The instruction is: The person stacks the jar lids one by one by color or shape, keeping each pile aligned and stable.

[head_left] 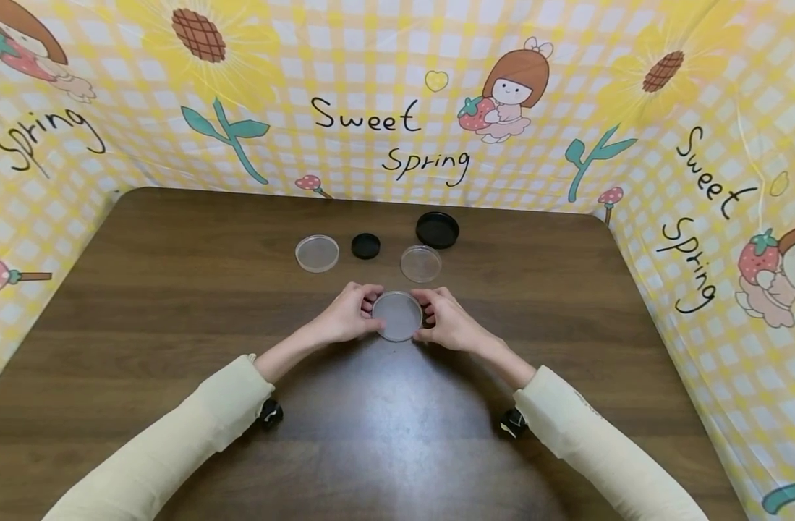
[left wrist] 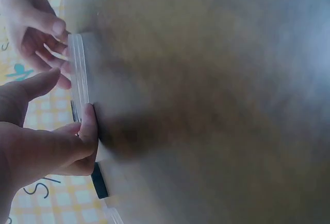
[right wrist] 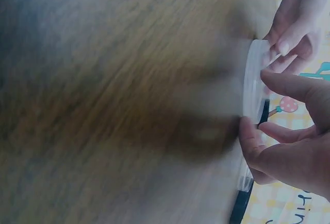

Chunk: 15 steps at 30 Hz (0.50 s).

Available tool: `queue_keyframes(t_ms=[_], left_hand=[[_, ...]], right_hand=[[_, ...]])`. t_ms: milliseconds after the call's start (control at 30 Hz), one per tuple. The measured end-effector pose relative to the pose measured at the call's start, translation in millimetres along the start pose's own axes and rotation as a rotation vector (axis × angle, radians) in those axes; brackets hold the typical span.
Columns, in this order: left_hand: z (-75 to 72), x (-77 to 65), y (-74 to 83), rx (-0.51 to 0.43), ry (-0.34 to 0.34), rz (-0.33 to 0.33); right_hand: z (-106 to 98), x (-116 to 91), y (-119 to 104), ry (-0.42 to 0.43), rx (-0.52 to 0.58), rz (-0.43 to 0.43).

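Note:
A clear, round petri dish is between my two hands, low over the brown wooden table. My left hand holds its left edge with thumb and curled fingers, and my right hand grips the opposite edge in the same way. Seen edge-on in the left wrist view, the clear wall of the petri dish shows stacked ridges, with fingertips at its lower end. In the right wrist view, thumb and fingertips meet the rim of the petri dish.
Beyond the hands stand two more clear round dishes, one at left and one at right. A small black round lid lies between them, and a larger black round dish stands behind the right one. Patterned cloth walls the table.

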<state>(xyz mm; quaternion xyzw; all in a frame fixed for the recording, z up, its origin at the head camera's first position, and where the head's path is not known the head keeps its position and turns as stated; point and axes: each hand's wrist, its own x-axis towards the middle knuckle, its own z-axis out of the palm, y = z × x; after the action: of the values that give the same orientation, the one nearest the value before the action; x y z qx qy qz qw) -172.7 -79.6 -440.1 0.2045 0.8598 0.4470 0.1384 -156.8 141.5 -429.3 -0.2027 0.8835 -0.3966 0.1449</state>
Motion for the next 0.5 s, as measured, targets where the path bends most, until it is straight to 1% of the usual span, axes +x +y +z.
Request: queue_keyframes(t_ms=[133,233,367,500], left_hand=[[-3.6,4.7,-0.9,0.023,0.01,0.004],[-6.4,11.0,-2.0,0.032,0.012,0.018],[-11.8,22.1,-2.2,-0.012,0.023,0.022],[-14.1,34.0,-0.7,-0.042,0.051,-0.009]], right_hand=[[-2,-3,0,0.008,0.007,-0.006],[-3,-4,2,0.037,0.009,-0.011],[-6,-5,1,0.09,-0.005,-0.011],[-9,-5,-1,0.127,-0.015,-0.011]])
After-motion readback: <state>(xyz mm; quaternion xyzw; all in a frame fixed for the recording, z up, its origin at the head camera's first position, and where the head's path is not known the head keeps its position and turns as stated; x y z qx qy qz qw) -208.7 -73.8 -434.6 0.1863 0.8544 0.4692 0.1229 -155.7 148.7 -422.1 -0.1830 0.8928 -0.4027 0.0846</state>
